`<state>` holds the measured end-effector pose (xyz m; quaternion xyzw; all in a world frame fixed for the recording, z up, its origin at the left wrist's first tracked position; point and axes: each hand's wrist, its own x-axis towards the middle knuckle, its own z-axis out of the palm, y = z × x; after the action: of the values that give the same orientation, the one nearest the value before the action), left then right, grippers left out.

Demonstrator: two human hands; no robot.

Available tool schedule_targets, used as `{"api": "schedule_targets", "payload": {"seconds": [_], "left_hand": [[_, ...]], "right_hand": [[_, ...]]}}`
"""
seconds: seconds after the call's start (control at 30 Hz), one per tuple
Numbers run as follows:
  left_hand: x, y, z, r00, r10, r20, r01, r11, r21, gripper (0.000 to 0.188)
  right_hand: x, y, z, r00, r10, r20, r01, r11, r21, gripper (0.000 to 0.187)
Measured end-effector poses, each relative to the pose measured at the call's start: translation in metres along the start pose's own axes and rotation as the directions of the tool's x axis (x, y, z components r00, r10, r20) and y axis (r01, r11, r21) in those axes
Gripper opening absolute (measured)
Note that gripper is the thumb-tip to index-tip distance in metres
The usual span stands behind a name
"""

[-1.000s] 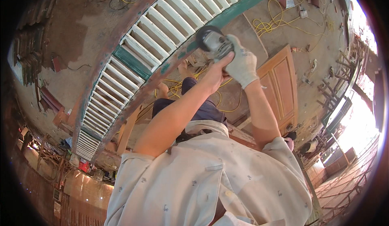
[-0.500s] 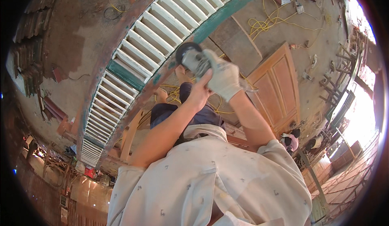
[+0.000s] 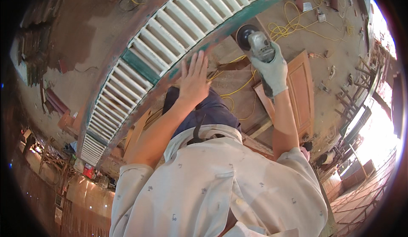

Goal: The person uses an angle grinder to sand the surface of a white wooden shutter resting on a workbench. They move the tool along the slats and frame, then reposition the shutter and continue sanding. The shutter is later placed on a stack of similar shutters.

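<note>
A long louvered shutter [image 3: 140, 76] with white slats and a worn green and brown frame spans the view from upper right to lower left. Bare and flat, my left hand [image 3: 194, 79] rests on the near edge of its frame with the fingers stretched out. My right hand [image 3: 272, 70], in a pale work glove, grips an angle grinder [image 3: 261, 46] by its body. The grinder's round dark disc [image 3: 246, 36] is held to the right of the frame, apart from it.
A brown panelled wooden door [image 3: 299, 94] lies right of my right forearm. Yellow cord [image 3: 289, 24] coils on the floor at upper right, and more runs beneath my arms. Stacked boards [image 3: 40, 29] stand at far left. Wooden trestles [image 3: 361, 75] are at the right.
My left hand has let go of the grinder and now lies on the shutter frame. My right hand has carried the grinder away to the right.
</note>
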<state>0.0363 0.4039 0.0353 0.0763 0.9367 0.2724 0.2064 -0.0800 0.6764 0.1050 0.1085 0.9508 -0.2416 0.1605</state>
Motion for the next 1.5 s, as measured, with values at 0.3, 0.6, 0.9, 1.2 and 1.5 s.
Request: {"api": "schedule_targets", "payload": {"seconds": [0.3, 0.6, 0.9, 1.2, 1.5], "left_hand": [[-0.184, -0.063, 0.002, 0.979, -0.19, 0.07, 0.2, 0.958, -0.205, 0.046], [-0.223, -0.088, 0.004, 0.915, -0.403, 0.008, 0.372, 0.837, -0.4, 0.026], [-0.248, -0.121, 0.001, 0.883, -0.464, 0.071, 0.45, 0.791, -0.414, 0.026], [-0.245, -0.134, -0.004, 0.872, -0.487, 0.056, 0.46, 0.774, -0.436, 0.027], [-0.215, -0.108, 0.012, 0.914, -0.405, -0.005, 0.355, 0.807, -0.472, 0.028]], "right_hand": [[-0.119, -0.109, 0.079, 0.905, -0.156, 0.397, 0.185, 0.982, -0.036, 0.087], [-0.167, -0.151, 0.138, 0.787, -0.287, 0.545, 0.427, 0.892, -0.147, 0.089], [-0.129, -0.136, 0.101, 0.892, -0.147, 0.427, 0.282, 0.92, -0.271, 0.09], [-0.11, -0.124, 0.09, 0.941, -0.113, 0.318, 0.187, 0.959, -0.213, 0.086], [-0.096, -0.12, 0.07, 0.883, -0.169, 0.437, 0.295, 0.925, -0.239, 0.09]]}}
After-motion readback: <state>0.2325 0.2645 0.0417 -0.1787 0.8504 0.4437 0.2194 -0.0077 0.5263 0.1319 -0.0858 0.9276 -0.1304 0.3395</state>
